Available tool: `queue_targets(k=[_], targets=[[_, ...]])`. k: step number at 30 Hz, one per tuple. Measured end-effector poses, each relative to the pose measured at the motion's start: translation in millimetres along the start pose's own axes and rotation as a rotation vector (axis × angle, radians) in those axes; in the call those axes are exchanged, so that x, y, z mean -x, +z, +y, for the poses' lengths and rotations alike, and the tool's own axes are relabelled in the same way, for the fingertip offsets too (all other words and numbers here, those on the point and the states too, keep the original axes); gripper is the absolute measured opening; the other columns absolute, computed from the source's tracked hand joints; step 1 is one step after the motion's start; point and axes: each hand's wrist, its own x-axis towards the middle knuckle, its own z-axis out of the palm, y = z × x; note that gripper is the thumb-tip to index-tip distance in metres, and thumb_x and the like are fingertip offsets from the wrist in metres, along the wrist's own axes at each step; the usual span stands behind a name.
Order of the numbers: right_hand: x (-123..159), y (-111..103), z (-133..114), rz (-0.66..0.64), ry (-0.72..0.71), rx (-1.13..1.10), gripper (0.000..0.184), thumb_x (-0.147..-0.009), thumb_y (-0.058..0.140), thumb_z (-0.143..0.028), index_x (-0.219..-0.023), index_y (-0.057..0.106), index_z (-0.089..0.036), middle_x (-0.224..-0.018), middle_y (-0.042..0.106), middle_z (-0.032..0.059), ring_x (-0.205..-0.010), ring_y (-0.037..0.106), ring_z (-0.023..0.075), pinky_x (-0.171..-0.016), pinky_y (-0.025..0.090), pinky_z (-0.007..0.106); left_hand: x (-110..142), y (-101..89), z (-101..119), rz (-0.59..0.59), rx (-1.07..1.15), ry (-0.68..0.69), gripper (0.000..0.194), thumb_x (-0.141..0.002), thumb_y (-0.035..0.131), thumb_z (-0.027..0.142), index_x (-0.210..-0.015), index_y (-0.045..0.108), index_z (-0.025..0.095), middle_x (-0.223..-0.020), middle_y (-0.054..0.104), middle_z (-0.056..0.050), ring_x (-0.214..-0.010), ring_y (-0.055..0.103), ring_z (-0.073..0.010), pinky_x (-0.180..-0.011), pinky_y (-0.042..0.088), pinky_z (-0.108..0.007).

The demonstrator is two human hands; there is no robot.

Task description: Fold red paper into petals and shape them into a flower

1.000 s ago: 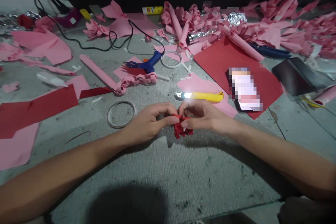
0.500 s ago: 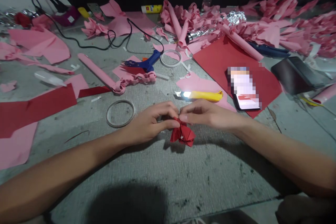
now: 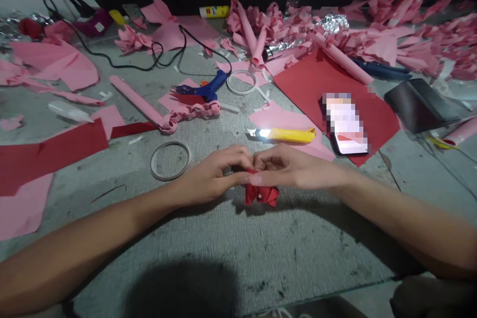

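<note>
A small folded red paper flower (image 3: 263,196) hangs below my fingertips, a little above the grey table. My left hand (image 3: 219,171) pinches its upper part between thumb and fingers. From the other side my right hand (image 3: 294,166) is closed on the same piece, its thumb lying over the top of the red paper. The two thumbs meet, and the fingers hide the part being gripped. Just beyond my hands lies a yellow box cutter (image 3: 286,134) with its blade out. A roll of narrow tape (image 3: 170,177) rests left of my left hand.
A phone (image 3: 347,126) lies on a red paper sheet (image 3: 303,87) at the right. Farther back are a blue glue gun (image 3: 208,90), a white ring (image 3: 242,90), a glue stick (image 3: 214,12) and heaped pink paper (image 3: 395,7). Red and pink sheets cover the left.
My right thumb has moved down and left over the top of the red paper flower. The flower has turned slightly and shows less below my fingers. My left hand has barely moved.
</note>
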Motion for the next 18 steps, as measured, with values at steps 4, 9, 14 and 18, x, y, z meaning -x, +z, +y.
queue_targets(k=[4,9,14,18], targets=[[-0.1,0.1,3.0,0.024,0.006,-0.028,0.041,-0.091,0.085,-0.053,-0.084,0.069,-0.016,-0.074,0.056,-0.0025,-0.066,0.047,0.0117,-0.059,0.033,0.027,1.1,1.3,0.4,0.048,0.065,0.005,0.018,-0.104,0.073,0.032,-0.091,0.073,0.019,-0.1,0.073,-0.003,-0.092,0.068,-0.0164,-0.091,0.05,-0.031],[0.2,-2.1,3.8,0.034,-0.003,0.019,0.03,-0.09,0.085,-0.043,-0.087,0.072,-0.016,-0.079,0.061,-0.0007,-0.07,0.05,0.0127,-0.062,0.036,0.027,3.0,2.4,-0.7,0.071,0.065,0.02,0.014,-0.104,0.074,0.029,-0.094,0.075,0.019,-0.097,0.075,-0.003,-0.091,0.07,-0.0156,-0.089,0.051,-0.03],[-0.4,-1.7,4.3,0.049,0.002,0.041,0.021,-0.091,0.08,-0.034,-0.086,0.069,-0.016,-0.075,0.058,-0.0025,-0.066,0.048,0.0118,-0.06,0.035,0.027,2.2,2.8,-2.2,0.082,0.037,0.05,0.013,-0.103,0.075,0.029,-0.093,0.076,0.02,-0.096,0.075,-0.003,-0.09,0.07,-0.016,-0.09,0.052,-0.031],[-2.2,1.0,4.8,0.086,0.005,0.045,0.016,-0.087,0.081,-0.03,-0.09,0.073,-0.016,-0.081,0.064,0.0002,-0.069,0.054,0.0134,-0.063,0.041,0.028,2.0,4.6,-1.6,0.101,0.014,0.037,0.013,-0.103,0.075,0.027,-0.092,0.076,0.019,-0.097,0.074,-0.003,-0.091,0.069,-0.0156,-0.089,0.051,-0.03]])
